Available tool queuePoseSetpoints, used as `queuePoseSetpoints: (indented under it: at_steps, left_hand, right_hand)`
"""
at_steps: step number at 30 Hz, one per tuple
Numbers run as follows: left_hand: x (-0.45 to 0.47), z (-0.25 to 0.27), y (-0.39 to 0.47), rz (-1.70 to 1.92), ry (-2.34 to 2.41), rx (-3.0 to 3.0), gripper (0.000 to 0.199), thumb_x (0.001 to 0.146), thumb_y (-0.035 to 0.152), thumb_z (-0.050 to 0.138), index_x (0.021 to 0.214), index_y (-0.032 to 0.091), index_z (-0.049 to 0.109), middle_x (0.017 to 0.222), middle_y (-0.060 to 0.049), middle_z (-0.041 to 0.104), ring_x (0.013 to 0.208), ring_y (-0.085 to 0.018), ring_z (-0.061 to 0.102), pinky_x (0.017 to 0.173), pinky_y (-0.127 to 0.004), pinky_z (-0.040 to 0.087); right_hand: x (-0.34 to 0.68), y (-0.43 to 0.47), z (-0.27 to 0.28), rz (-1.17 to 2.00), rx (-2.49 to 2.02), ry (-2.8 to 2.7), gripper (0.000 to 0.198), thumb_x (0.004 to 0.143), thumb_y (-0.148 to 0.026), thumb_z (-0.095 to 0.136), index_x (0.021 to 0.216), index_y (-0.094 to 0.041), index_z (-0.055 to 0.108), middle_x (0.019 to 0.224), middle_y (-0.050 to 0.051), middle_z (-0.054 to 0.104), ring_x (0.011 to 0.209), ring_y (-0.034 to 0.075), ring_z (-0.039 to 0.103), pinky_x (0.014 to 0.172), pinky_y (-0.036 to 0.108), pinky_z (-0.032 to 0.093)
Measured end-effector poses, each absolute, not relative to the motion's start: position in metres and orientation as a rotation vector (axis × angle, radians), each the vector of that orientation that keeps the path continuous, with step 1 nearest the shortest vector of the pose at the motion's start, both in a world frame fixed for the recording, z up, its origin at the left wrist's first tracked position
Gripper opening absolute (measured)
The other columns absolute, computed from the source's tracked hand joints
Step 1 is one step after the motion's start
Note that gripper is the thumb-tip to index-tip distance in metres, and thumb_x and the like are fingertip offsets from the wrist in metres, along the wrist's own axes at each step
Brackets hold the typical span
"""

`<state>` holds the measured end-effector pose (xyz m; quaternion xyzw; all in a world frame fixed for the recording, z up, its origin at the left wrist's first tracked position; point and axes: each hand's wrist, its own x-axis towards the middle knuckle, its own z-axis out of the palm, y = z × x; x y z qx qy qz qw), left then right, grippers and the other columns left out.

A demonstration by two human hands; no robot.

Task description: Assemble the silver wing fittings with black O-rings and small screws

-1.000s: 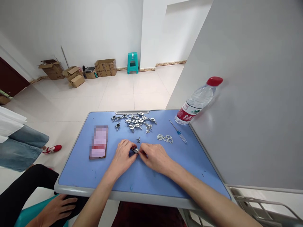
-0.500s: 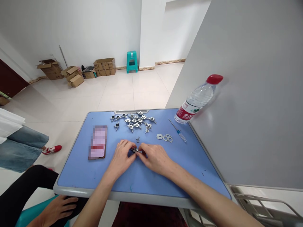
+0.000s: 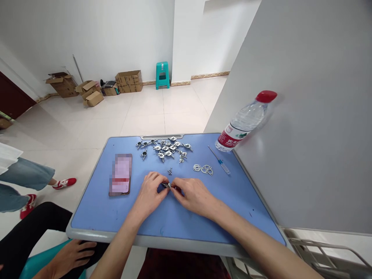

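Observation:
Between my two hands, low over the blue table [image 3: 186,224], is a small metal fitting [image 3: 166,185], mostly covered by fingers. My left hand [image 3: 151,192] pinches its left side between thumb and fingers. From the other side, the thumb and fingertips of my right hand [image 3: 192,193] close on its right end. Just beyond my fingertips lies a little group of tiny metal screws or nuts [image 3: 170,171]. Farther back sits a loose pile of similar metal fittings [image 3: 167,148]. Several flat metal plates with holes [image 3: 203,169] lie right of my right hand.
A screwdriver [image 3: 220,161] lies at the right, near a water bottle [image 3: 242,124] beside the grey partition [image 3: 314,116]. A phone [image 3: 120,174] rests on the left. A seated person's hand [image 3: 74,255] is below the table's left corner; another person [image 3: 26,174] stands behind.
The fitting has turned slightly between my fingers, and my right hand has shifted a little. At the left, the standing person's legs have moved, and a second red shoe now shows.

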<state>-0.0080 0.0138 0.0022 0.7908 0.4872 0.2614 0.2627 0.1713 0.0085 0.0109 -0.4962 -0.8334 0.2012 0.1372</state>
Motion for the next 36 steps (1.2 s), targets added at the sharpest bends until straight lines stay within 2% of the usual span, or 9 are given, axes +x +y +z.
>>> queuePoseSetpoints:
  at_steps: [10, 15, 20, 26, 36]
  left_hand:
    - [-0.007, 0.004, 0.015, 0.689, 1.333, 2.124, 0.012, 0.083, 0.012, 0.056, 0.086, 0.022, 0.061, 0.092, -0.002, 0.063, 0.096, -0.022, 0.054, 0.086, -0.038, 0.044]
    - [-0.007, 0.006, 0.014, 0.675, 1.336, 2.107, 0.010, 0.082, 0.013, 0.057, 0.085, 0.022, 0.060, 0.092, -0.001, 0.062, 0.096, -0.022, 0.054, 0.086, -0.037, 0.044]
    - [-0.007, 0.007, 0.013, 0.666, 1.331, 2.091, 0.011, 0.083, 0.014, 0.056, 0.088, 0.023, 0.059, 0.093, -0.001, 0.062, 0.098, -0.022, 0.053, 0.087, -0.038, 0.043]
    - [-0.006, 0.010, 0.013, 0.651, 1.341, 2.084, 0.011, 0.082, 0.014, 0.056, 0.086, 0.023, 0.058, 0.093, -0.002, 0.062, 0.098, -0.023, 0.054, 0.087, -0.039, 0.043]
    - [-0.007, 0.009, 0.014, 0.646, 1.379, 2.040, 0.010, 0.080, 0.016, 0.055, 0.089, 0.022, 0.056, 0.094, -0.003, 0.061, 0.096, -0.023, 0.055, 0.085, -0.039, 0.045]
  right_hand:
    - [0.177, 0.013, 0.010, 0.583, -1.410, -2.382, 0.016, 0.093, -0.020, 0.047, 0.091, -0.018, 0.063, 0.076, 0.003, 0.069, 0.063, 0.016, 0.059, 0.056, 0.026, 0.027]
    - [0.198, 0.028, 0.018, 0.538, -1.566, -2.213, 0.017, 0.091, -0.020, 0.045, 0.091, -0.019, 0.063, 0.067, 0.002, 0.066, 0.061, 0.016, 0.057, 0.059, 0.026, 0.031]
    - [0.224, 0.041, 0.028, 0.482, -1.758, -2.022, 0.019, 0.091, -0.024, 0.045, 0.091, -0.021, 0.063, 0.075, 0.001, 0.067, 0.063, 0.015, 0.057, 0.058, 0.025, 0.032]
    - [0.245, 0.052, 0.027, 0.469, -1.920, -2.020, 0.019, 0.085, -0.016, 0.049, 0.090, -0.021, 0.067, 0.089, 0.004, 0.070, 0.077, 0.017, 0.059, 0.060, 0.026, 0.032]
    - [0.254, 0.053, 0.031, 0.524, -1.949, -2.106, 0.015, 0.086, -0.023, 0.058, 0.097, -0.022, 0.066, 0.089, 0.002, 0.068, 0.076, 0.017, 0.059, 0.060, 0.025, 0.034]
